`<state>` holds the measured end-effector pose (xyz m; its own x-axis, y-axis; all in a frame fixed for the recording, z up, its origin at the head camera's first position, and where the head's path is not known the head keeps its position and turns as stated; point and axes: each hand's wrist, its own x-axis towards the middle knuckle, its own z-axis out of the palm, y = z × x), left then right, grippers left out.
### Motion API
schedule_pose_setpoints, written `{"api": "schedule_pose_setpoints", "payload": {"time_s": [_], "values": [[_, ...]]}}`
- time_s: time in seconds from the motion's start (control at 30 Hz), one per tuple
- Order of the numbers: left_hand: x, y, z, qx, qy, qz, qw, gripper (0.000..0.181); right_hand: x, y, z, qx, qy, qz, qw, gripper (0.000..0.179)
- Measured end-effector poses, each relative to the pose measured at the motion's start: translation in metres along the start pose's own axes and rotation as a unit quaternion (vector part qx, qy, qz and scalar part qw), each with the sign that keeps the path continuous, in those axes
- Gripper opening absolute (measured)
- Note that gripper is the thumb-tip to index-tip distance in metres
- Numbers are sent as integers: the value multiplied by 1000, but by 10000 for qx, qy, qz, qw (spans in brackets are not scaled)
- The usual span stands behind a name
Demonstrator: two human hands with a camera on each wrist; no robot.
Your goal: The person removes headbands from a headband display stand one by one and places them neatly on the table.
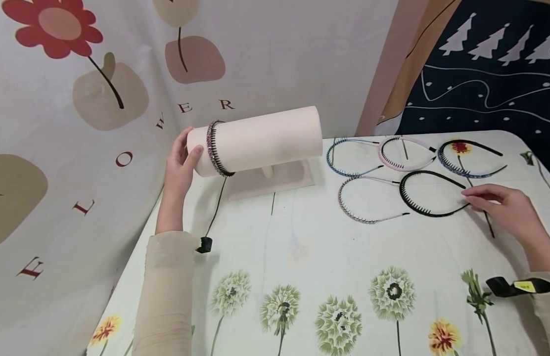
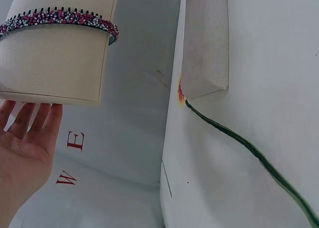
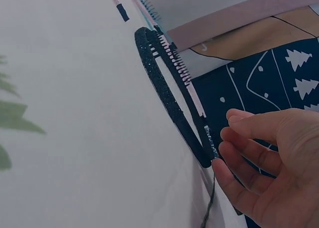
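My left hand [image 1: 179, 163] grips the left end of a pale cylindrical headband stand [image 1: 270, 141], thumb in front and fingers behind. A beaded, toothed headband [image 1: 210, 143] circles the cylinder near that hand; its pink, white and dark beads show in the left wrist view. My right hand [image 1: 506, 207] hovers at the open end of a black headband [image 1: 402, 195] on the table. Its fingers are loosely bent, with fingertips right at the band's end. In the right wrist view, nothing shows pinched between the right thumb and fingers [image 3: 232, 180].
Near the black headband lie a blue one [image 1: 329, 160], a pink one [image 1: 381, 151], a dark glittery one [image 1: 440, 157] and a greyish-pink beaded one [image 1: 341, 200]. The stand's flat base [image 1: 297, 178] rests on the flower-print tablecloth [image 1: 333, 267]. Printed cloth [image 1: 275, 59] hangs behind.
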<state>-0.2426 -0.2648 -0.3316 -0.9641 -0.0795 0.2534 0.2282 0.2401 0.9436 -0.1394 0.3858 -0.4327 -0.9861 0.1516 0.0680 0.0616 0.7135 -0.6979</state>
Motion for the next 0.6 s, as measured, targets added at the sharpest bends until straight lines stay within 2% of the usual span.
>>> {"api": "schedule_pose_setpoints", "payload": {"time_s": [0.23,0.6], "values": [[1,-2,1,-61,8,-23,10000,59,0,-10,-1,-126,38,-104,9999,34],[0,0,0,49,-7,-36,10000,58,0,-23,0,90,27,-508,9987,23]]}}
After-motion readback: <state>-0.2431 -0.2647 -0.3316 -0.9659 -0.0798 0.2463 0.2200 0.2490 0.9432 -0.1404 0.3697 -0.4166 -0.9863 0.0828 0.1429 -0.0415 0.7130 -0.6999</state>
